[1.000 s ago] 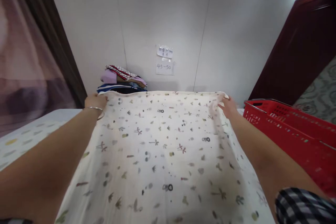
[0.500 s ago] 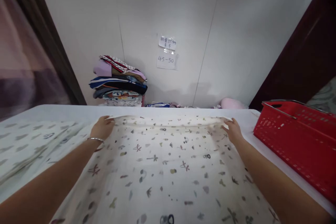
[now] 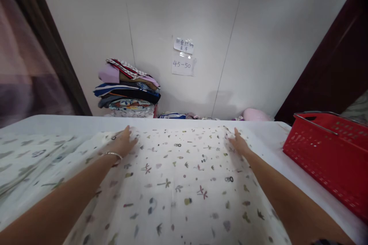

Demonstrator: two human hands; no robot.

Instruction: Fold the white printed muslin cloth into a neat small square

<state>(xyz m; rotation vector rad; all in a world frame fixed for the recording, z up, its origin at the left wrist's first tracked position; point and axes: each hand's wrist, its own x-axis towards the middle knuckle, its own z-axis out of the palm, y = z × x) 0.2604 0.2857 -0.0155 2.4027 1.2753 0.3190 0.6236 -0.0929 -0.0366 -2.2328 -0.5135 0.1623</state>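
Observation:
A thin white cloth (image 3: 184, 168) printed with small palm trees, leaves and dots lies spread over the table in front of me. My left hand (image 3: 124, 144) rests on its far left part, fingers apart, with a silver bangle at the wrist. On the far right part, my right hand (image 3: 239, 144) touches the cloth with its fingers apart. The cloth's far edge runs between the two hands, lying fairly flat. Its near end runs out of view at the bottom.
Another pale cloth with grey patches (image 3: 25, 157) lies at left. A red perforated basket (image 3: 330, 157) with a metal handle stands at right. Behind the white table (image 3: 86, 123) are a stack of folded fabrics (image 3: 129, 88) and a pink bundle (image 3: 255, 115). Paper signs (image 3: 183, 65) hang on the wall.
The cloth's far edge has come down from a raised, stretched fold and lies flatter. Both hands have moved slightly inward and their fingers have let go of the edge.

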